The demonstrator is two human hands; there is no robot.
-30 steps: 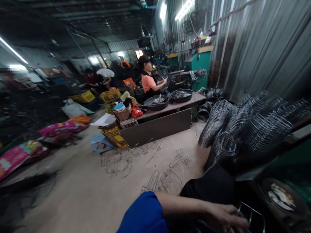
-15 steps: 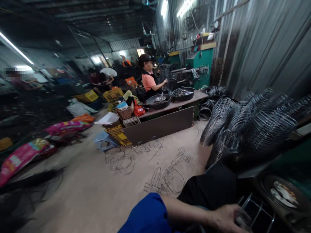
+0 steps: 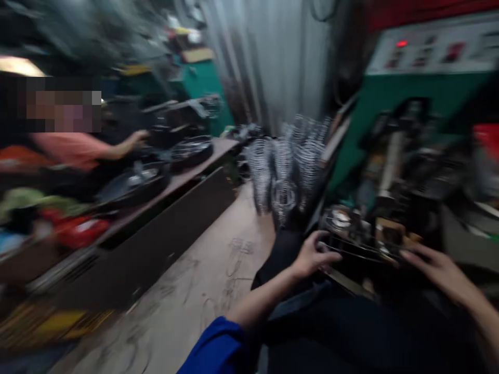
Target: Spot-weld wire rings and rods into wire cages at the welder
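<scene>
My left hand [image 3: 315, 255], below a blue sleeve, curls its thumb and fingers around the left end of a thin wire frame [image 3: 356, 249]. The frame runs across in front of the green machine's [image 3: 409, 85] working parts, and motion blurs its shape. At its right end is my right hand [image 3: 434, 267], fingers pointing inward beside a small tan block [image 3: 413, 239]. Blur hides whether those fingers grip the wire. Close above the left hand sits a round metal part [image 3: 340, 218].
Coils of wire [image 3: 283, 166] stand by the corrugated wall. Bent wire pieces [image 3: 234, 265] lie on the floor. To the left, a person in an orange shirt [image 3: 72, 150] works at a bench [image 3: 187, 179] with black pans [image 3: 193, 150]. A red light [image 3: 401, 43] glows on the machine panel.
My view has swung right, from the workshop to the green machine. My right hand has come into view. The wire frame is now in front of the machine parts, between both hands.
</scene>
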